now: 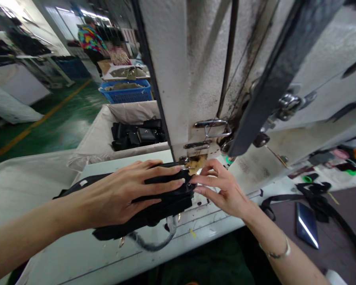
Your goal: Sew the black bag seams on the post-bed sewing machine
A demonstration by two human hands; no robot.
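A black fabric bag (pixel 172 204) lies on the pale machine table (pixel 86 261), its right end at the presser foot of a sewing machine (pixel 178 79). Spread across its top is my left hand (pixel 136 188), fingers stretched toward the foot and pressing on the cloth. My right hand (pixel 221 186) is at the bag's right end, thumb and forefinger closed on the black fabric edge. The needle point is partly hidden by the foot and my fingers. A grey curved tube-like piece (pixel 154 245) hangs below the bag.
Behind the table, a cloth-lined bin (pixel 89 138) holds several black pieces (pixel 145 134). Farther back stand a blue basket (pixel 127 95) and a person (pixel 90 41). To the right lie a phone (pixel 307 225) and black straps (pixel 338 221).
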